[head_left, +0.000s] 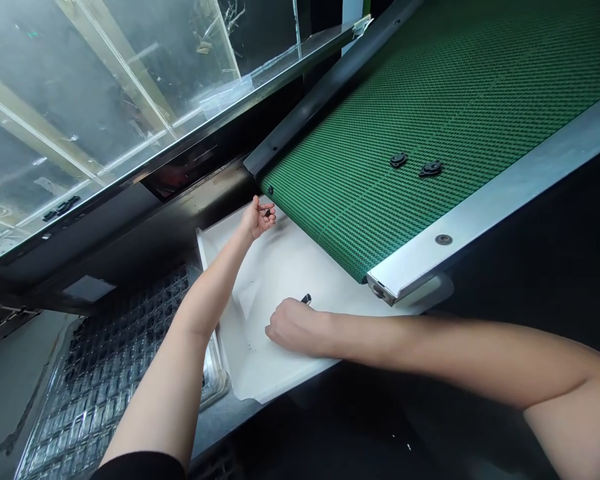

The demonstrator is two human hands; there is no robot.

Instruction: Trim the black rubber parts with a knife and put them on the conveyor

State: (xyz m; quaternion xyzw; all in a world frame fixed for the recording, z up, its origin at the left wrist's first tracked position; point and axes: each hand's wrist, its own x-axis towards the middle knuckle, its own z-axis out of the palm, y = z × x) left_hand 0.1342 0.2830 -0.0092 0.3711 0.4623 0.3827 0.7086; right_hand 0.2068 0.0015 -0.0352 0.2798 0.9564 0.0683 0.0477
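Observation:
My left hand (260,219) is over the far end of the white tray (310,250), at the lower edge of the green belt. Its fingers are curled round a small black part (267,213). Just beyond them another small black piece (271,191) sits at the belt's corner. My right hand (295,327) is closed in a fist, low over the near part of the tray, its fingertips hidden. A short black, shiny-ended piece (307,299) shows behind the fist; whether the hand grips it I cannot tell.
Two black parts, a smaller one (399,160) and a larger one (431,169), lie on the green mesh belt (350,213). A metal rail (480,207) edges it. Left of the tray is a clear compartmented tray (105,393) with dark pieces. A glass-topped ledge (130,160) runs behind.

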